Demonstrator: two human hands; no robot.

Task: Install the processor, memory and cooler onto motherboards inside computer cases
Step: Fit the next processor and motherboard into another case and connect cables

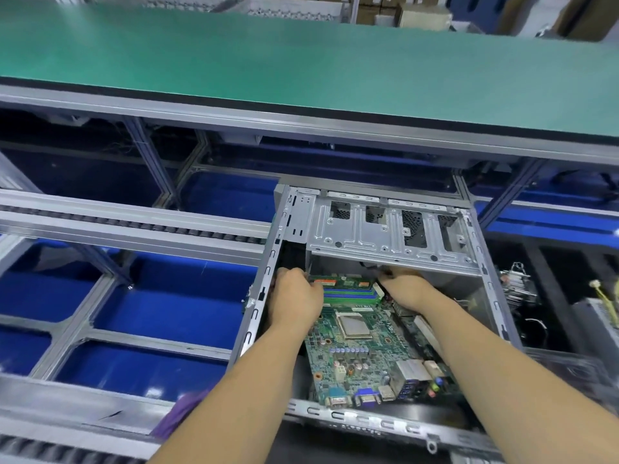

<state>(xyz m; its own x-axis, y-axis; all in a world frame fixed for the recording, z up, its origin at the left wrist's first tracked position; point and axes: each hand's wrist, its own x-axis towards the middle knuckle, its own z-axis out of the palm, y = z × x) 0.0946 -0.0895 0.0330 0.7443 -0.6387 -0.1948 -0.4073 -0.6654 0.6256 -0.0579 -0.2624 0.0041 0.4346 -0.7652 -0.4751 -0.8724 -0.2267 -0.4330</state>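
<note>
You work under bright, even light from above, so shadows are soft. The wide lens bends straight lines at the edges. The far background and the lower corners are blurred; the centre is rather sharp.

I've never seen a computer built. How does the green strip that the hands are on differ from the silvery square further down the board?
The memory stick is a long, narrow green strip at the far edge of the motherboard; the processor is a flat silvery square near its middle. The left hand and right hand are at the two ends of the memory stick, while nothing touches the processor. Both sit on the same motherboard inside the case.
</note>
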